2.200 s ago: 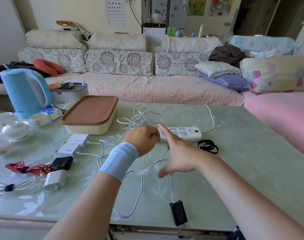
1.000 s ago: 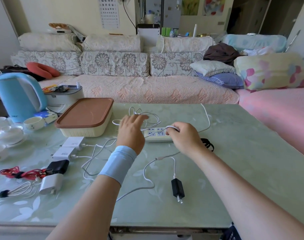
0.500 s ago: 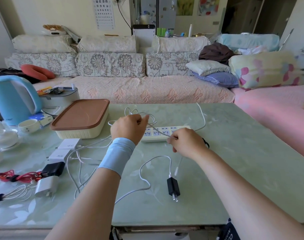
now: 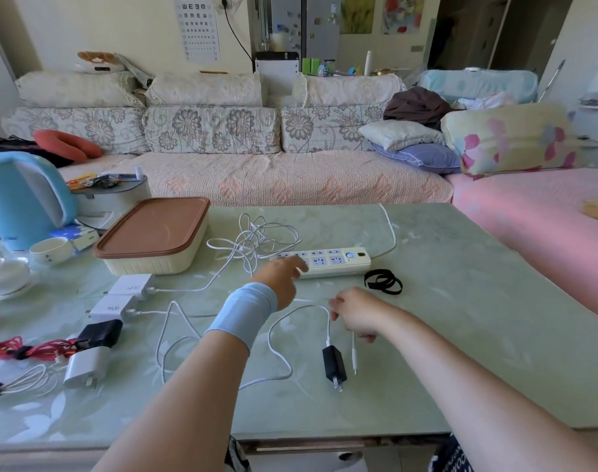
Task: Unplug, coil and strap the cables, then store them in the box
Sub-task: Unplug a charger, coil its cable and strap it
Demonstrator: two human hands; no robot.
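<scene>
Red cable bundle (image 4: 24, 349) is lying at the table's (image 4: 461, 301) eight o'clock edge with a dark tie round it. A white charger (image 4: 86, 366) and a black charger (image 4: 99, 333) are sitting just beside it, on its three o'clock side. Two white adapters (image 4: 130, 286) are lying at twelve o'clock of those. The box (image 4: 154, 233) is resting at eleven o'clock of the table, brown lid on.

Now the left hand (image 4: 280, 277), pale blue wristband (image 4: 243, 311) on the forearm, is reaching toward twelve o'clock, back up. Its blurred fingers are extending loosely onto the near left end of the power strip (image 4: 331, 262), gripping nothing that shows. A tangle of white cables (image 4: 256, 236) is sprawling at eleven o'clock of that hand.

Over to the right hand (image 4: 355, 313), hovering low near the table's centre with the forearm coming in from five o'clock. Its fingers are curling in and pinching a white cable (image 4: 284, 321). One end is dangling at six o'clock of the hand. The other run is looping toward nine o'clock and back to a black plug (image 4: 333, 364) lying at seven o'clock, prongs facing the person. Black straps (image 4: 382, 282) are waiting at one o'clock of the right hand, just beside the strip.
</scene>
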